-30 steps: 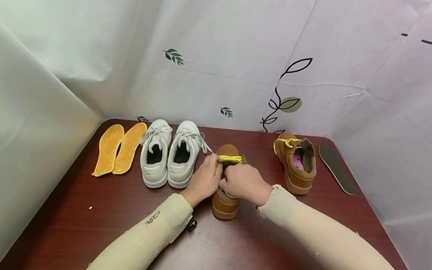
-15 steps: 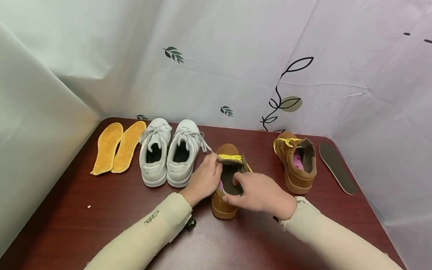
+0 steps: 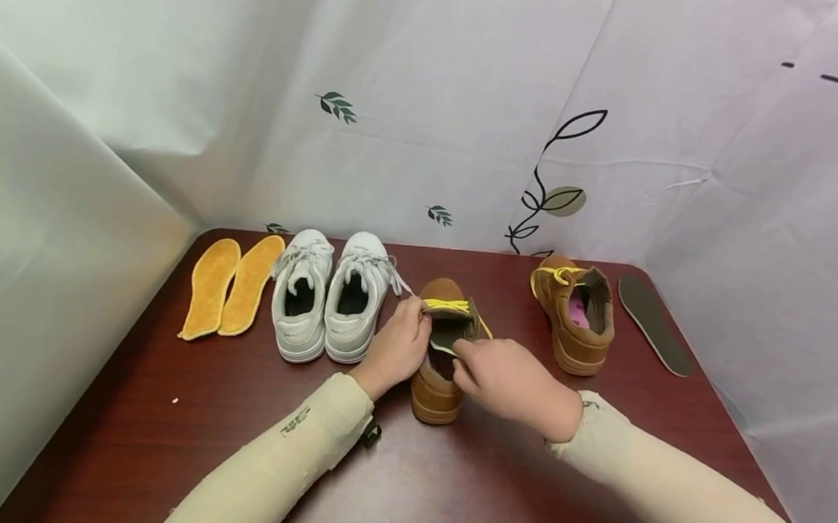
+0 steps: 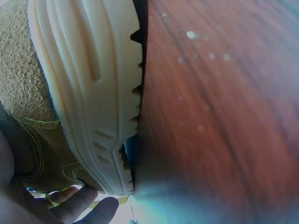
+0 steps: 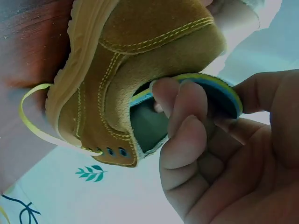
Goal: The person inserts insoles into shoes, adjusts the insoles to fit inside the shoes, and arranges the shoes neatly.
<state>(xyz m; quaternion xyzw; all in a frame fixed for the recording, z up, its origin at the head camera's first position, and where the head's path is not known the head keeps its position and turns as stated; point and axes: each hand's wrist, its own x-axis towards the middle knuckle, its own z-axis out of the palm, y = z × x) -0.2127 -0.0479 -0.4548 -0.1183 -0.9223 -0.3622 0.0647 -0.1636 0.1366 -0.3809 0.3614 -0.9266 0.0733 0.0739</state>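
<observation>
A brown suede shoe (image 3: 436,402) with yellow laces (image 3: 447,305) stands at mid-table, its toe pointing away. My left hand (image 3: 401,342) grips the shoe's left upper near the tongue. In the left wrist view the shoe's pale sole (image 4: 93,93) and a few of my fingertips (image 4: 100,212) show. My right hand (image 3: 505,377) pinches the heel end of a dark grey insole (image 3: 449,332), lifted at the shoe's opening. Its yellow and blue edge bends up between thumb and fingers in the right wrist view. The insole's front part is hidden inside the shoe.
The matching brown shoe (image 3: 578,345), with pink inside, stands at the right beside a loose dark insole (image 3: 651,324). Left of the middle stand two white sneakers (image 3: 301,338), and beyond them lie two orange fuzzy insoles (image 3: 214,281). White curtains (image 3: 400,92) hang behind the table.
My right hand was fisted over the shoe's opening, then drew back towards me. The insole lay flat half a second ago; its heel end is now raised. My left hand stays put.
</observation>
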